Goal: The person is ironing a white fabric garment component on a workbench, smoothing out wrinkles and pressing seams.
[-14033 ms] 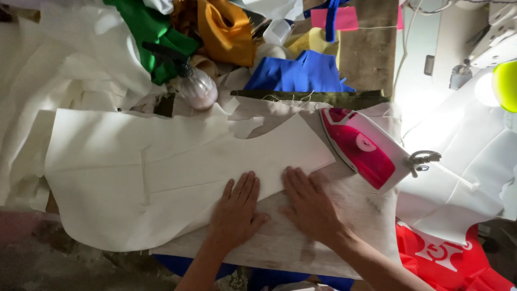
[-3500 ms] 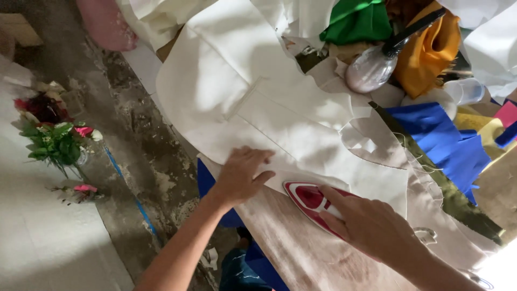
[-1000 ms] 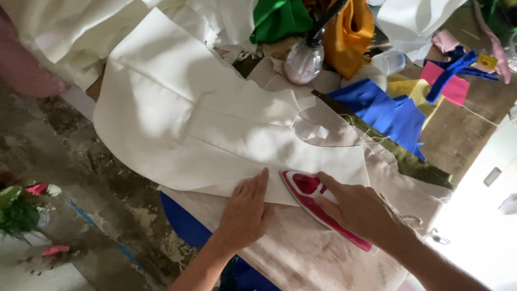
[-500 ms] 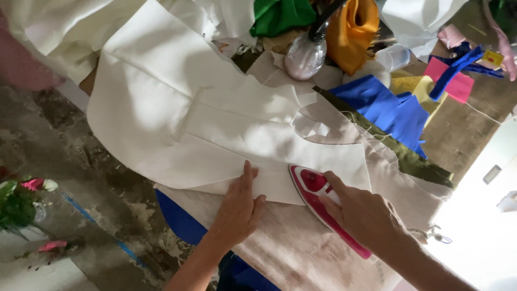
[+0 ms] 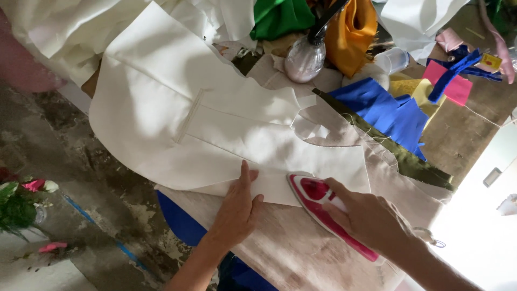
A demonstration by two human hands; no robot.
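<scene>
A large cream fabric piece (image 5: 177,118) with a stitched pocket line lies spread over the stained ironing board (image 5: 301,253). My left hand (image 5: 238,207) rests flat on the fabric's near edge, fingers pointing up toward the cloth. My right hand (image 5: 369,218) grips the handle of a pink and white iron (image 5: 315,202), whose tip sits at the fabric's lower edge just right of my left hand.
A clear spray bottle (image 5: 305,59) stands at the back among green (image 5: 283,16), orange (image 5: 353,32) and blue cloth (image 5: 393,116). More cream fabric (image 5: 59,32) hangs at top left. Below the board's edge lie a concrete floor (image 5: 70,161) and flowers (image 5: 21,199).
The iron has slid a little right and down along the fabric's edge over the last second. My left hand has stayed pressed beside it, shifting slightly.
</scene>
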